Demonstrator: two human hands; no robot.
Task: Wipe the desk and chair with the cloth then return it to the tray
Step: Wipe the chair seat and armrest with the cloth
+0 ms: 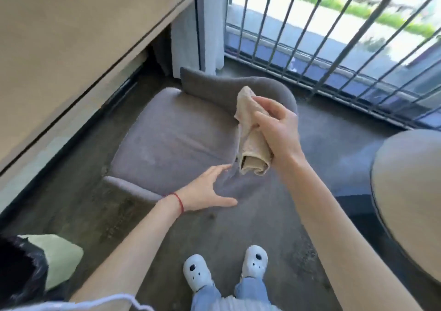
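A grey upholstered chair (167,141) stands on the floor below me, its curved backrest toward the window. My right hand (276,129) is held above the seat's right side, shut on a bunched beige cloth (250,141) that hangs down from the fist. Lower and nearer to me, my left hand (210,189) is open with fingers spread, resting at the seat's front edge. A tan desk (59,36) fills the upper left, its edge running diagonally. No tray is visible.
A barred window (334,36) and a pale curtain (205,36) stand behind the chair. A second rounded seat (410,191) sits at the right. A black bin bag (19,270) and a green item (59,256) are at lower left. My feet (224,267) stand on dark floor.
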